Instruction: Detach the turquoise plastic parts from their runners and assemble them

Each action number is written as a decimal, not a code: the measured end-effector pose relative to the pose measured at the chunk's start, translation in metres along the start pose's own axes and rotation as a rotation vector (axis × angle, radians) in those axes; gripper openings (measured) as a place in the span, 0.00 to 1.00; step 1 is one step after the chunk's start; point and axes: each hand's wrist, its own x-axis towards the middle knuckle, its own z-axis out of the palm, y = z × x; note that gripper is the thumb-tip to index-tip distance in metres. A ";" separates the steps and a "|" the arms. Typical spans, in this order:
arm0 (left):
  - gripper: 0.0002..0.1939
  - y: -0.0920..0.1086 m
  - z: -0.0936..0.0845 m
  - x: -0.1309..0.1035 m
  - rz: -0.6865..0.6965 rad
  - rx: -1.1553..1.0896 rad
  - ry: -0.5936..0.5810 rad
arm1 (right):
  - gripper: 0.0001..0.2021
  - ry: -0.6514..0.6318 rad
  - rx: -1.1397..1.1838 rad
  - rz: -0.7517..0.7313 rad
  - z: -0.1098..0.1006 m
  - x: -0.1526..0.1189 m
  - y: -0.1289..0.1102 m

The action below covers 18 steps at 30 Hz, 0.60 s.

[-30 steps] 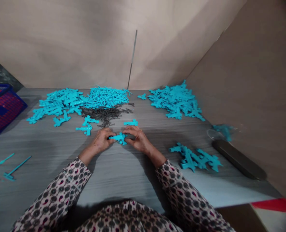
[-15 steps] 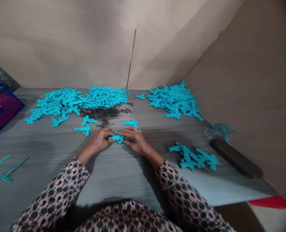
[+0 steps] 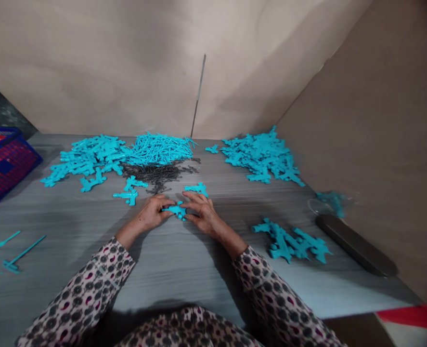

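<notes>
Between my two hands, low over the grey table, is a small turquoise plastic piece with knobs and a narrow end. My left hand pinches its left end. At its right side, my right hand has its thumb and fingertips around the piece. One loose turquoise piece lies just beyond my right hand. Two more, a lower one and an upper one, lie beyond my left hand. Small dark parts are heaped farther back.
Turquoise heaps lie at the back: pieces at left, thin sticks and pieces at right. Several pieces and a dark oblong object are at right. A blue basket and loose sticks are at left.
The fingers of my right hand have spread slightly around the turquoise piece. The whole view has shifted a little, with the table and heaps now lower in it.
</notes>
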 end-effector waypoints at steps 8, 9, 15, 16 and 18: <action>0.11 0.010 -0.001 -0.005 0.057 0.017 0.027 | 0.16 0.036 0.050 -0.029 0.003 -0.005 0.001; 0.11 0.011 -0.002 -0.005 0.056 0.021 0.030 | 0.17 0.052 0.068 -0.018 0.004 -0.005 0.003; 0.09 0.013 0.000 -0.006 0.033 0.038 0.039 | 0.19 0.072 0.078 0.001 0.007 -0.006 0.005; 0.09 0.013 0.001 -0.006 0.031 0.037 0.045 | 0.19 0.062 0.066 0.004 0.006 -0.006 0.005; 0.09 0.013 0.003 -0.006 0.029 0.035 0.055 | 0.18 0.042 0.040 0.011 0.004 -0.006 0.003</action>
